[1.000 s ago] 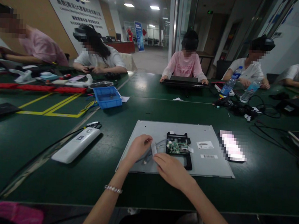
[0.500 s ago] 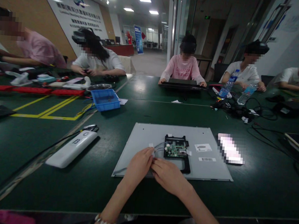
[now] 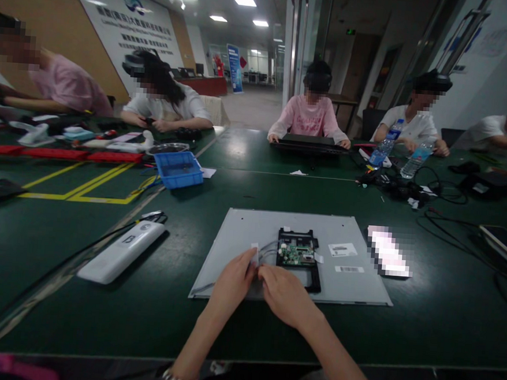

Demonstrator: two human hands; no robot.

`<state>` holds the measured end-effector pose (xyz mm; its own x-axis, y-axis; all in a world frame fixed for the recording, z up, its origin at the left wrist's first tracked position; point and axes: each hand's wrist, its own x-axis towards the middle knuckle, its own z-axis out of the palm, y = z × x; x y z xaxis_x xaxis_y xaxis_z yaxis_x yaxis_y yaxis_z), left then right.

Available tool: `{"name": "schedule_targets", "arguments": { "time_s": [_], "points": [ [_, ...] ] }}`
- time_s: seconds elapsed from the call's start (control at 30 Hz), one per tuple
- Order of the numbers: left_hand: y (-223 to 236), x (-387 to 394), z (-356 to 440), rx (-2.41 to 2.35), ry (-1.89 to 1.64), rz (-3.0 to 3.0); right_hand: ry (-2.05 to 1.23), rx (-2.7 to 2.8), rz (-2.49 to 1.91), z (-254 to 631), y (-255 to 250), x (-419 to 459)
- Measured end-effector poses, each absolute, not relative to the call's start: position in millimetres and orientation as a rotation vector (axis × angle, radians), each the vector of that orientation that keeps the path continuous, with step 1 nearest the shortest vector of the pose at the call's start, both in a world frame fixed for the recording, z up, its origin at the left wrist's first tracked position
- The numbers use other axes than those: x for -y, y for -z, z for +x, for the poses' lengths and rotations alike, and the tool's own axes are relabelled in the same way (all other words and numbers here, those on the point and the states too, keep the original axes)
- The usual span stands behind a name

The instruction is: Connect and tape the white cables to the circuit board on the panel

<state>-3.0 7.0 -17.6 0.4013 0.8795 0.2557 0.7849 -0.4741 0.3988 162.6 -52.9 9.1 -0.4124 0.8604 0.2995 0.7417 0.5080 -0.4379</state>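
Note:
A flat grey display panel [image 3: 246,227] lies back side up on the green table in front of me. A black bracket [image 3: 315,282] with a green circuit board [image 3: 295,254] sits on it, and thin grey cables [image 3: 268,248] run left from the board. My left hand [image 3: 233,278] is closed at a white tape strip [image 3: 255,252] over these cables, its fingertips on the strip. Right beside it, my right hand [image 3: 287,293] is closed with its fingertips pinched together low by the cables. What the right fingers hold is hidden.
A white power bank [image 3: 123,253] with a cable lies to the left, a lit phone [image 3: 388,251] right of the panel. Farther off are a blue tray [image 3: 179,170], water bottles [image 3: 386,144] and tangled black cables [image 3: 395,182]. Several people sit around the table.
Both hands have come down nearer the panel with the tape strip, the left hand moving toward me. In the last half second the fingertips have parted slightly.

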Motion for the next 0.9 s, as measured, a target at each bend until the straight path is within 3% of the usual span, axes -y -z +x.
{"name": "schedule_targets", "arguments": {
  "time_s": [0.6,0.9],
  "points": [
    [17.0,-9.1,0.7,-1.476,-0.743,2.465,-0.367,2.229,-1.325,166.4,-3.6,50.8],
    [9.0,-5.8,3.5,-1.582,-0.528,2.554,-0.278,2.312,-1.241,165.6,1.5,50.1]
  ]
}}
